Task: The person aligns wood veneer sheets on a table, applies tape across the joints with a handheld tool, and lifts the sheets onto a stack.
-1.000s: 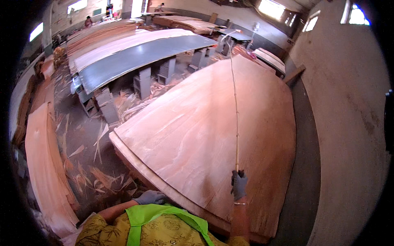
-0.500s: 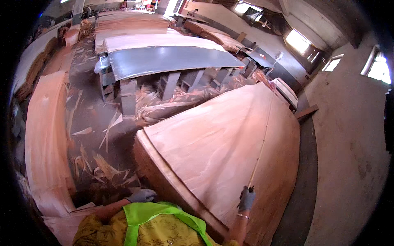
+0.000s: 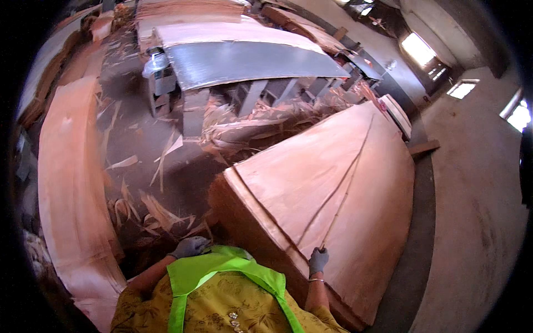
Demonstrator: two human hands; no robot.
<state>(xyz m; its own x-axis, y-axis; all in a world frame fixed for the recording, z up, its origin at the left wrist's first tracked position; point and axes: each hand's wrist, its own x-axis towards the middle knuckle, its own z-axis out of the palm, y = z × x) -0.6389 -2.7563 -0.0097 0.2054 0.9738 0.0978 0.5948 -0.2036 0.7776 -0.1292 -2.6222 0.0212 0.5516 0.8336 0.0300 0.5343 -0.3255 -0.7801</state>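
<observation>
My right hand point(image 3: 318, 262), in a grey glove, is closed around the near end of a long thin stick point(image 3: 337, 213). The stick stretches away over a tall stack of pale pinkish wood veneer sheets point(image 3: 283, 183), its dark shadow lying on the top sheet. Whether it touches the sheet along its length I cannot tell. My left hand point(image 3: 190, 247), also gloved in grey, is at the left of my green-trimmed front, near the stack's lower left corner. Its fingers are loosely bent, with nothing visible in them.
A long veneer pile point(image 3: 72, 161) runs along the left. Torn veneer scraps point(image 3: 158, 211) litter the floor between the piles. Beyond stands a grey-topped sheet point(image 3: 250, 61) on block supports point(image 3: 195, 111). A wall point(image 3: 472, 183) rises at the right, with a short beam point(image 3: 425, 148) beside the stack.
My right hand has drawn back toward me and slightly left with the stick. The view has tilted down, and my left hand appears a little higher in it.
</observation>
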